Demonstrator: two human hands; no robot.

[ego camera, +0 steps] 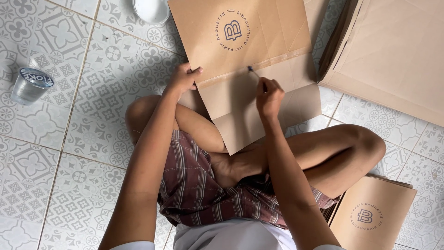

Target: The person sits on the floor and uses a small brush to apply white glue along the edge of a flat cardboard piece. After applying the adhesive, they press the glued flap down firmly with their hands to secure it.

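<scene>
Risk assessment. The flat brown paper bag [249, 60] lies on the patterned tile floor [92, 115], directly ahead of the seated person's crossed legs, its lower flap reaching over the shins. It is restrained at one point only, the left edge at the fold line. Judged from this, pressure applied at the fold could pivot or slide the bag on the smooth tiles, producing a skewed crease or a stray mark. The thin tool [252, 70] has a dark tip resting on the fold; excess force there could puncture or tear the paper. A sealed clear plastic water cup [29, 84] stands well apart toward the left edge of the floor; a white round container [151, 9] sits just beside the bag's top left corner and could be knocked if the bag shifts.

Hand state. The left hand [184, 78] is partly closed, fingers curled over the bag's left edge, pressing it down at the crease. The right hand [269, 96] is closed into a loose fist, pinching the tool between thumb and fingers, with the tip touching the bag near mid-fold.

Surroundings. A stack of identical bags [393, 55] lies near the right edge of the floor; a second stack [372, 215] lies beside the right knee.
</scene>
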